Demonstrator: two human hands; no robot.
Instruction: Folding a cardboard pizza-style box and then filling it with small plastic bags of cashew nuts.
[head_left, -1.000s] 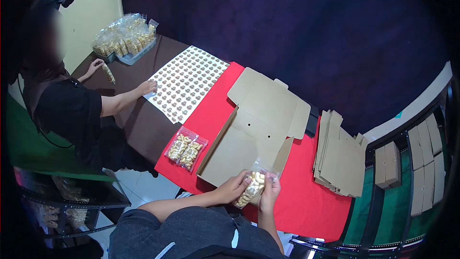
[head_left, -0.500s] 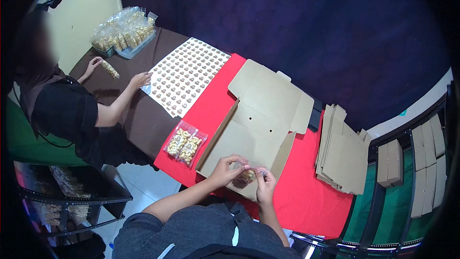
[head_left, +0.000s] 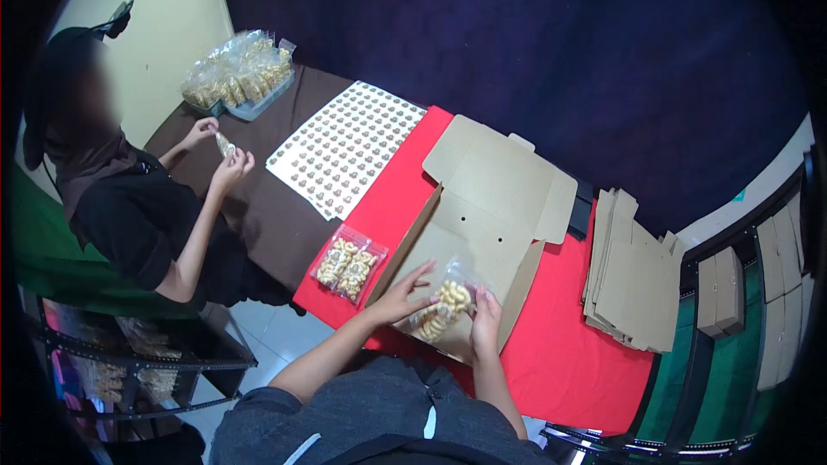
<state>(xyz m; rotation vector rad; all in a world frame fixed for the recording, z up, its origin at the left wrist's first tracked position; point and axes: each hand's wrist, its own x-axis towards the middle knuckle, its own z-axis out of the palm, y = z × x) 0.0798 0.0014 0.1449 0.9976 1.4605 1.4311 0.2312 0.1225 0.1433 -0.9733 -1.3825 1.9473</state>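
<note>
One bag of nuts [head_left: 452, 297] over the open box [head_left: 435, 245], gripped by the right hand [head_left: 486, 323], fingers of the left hand [head_left: 396, 301] spread open alongside; apparently a placing step, calling for level lowering.

Ahead of you hangs a dark blue-purple curtain [head_left: 517, 34], meeting a pale wall [head_left: 164, 34] on your left. A co-worker [head_left: 129, 215] in dark clothes is on your left, by the brown-covered end of the counter [head_left: 280, 232]; green fabric [head_left: 47, 250] shows behind. Below, you have a dark-framed shelf [head_left: 177, 366] beside pale floor tiles [head_left: 284, 327]. To your right, green-lined shelves [head_left: 676, 400] hold closed brown cartons [head_left: 720, 293], partly cut off by the lens's dark rim.
</note>
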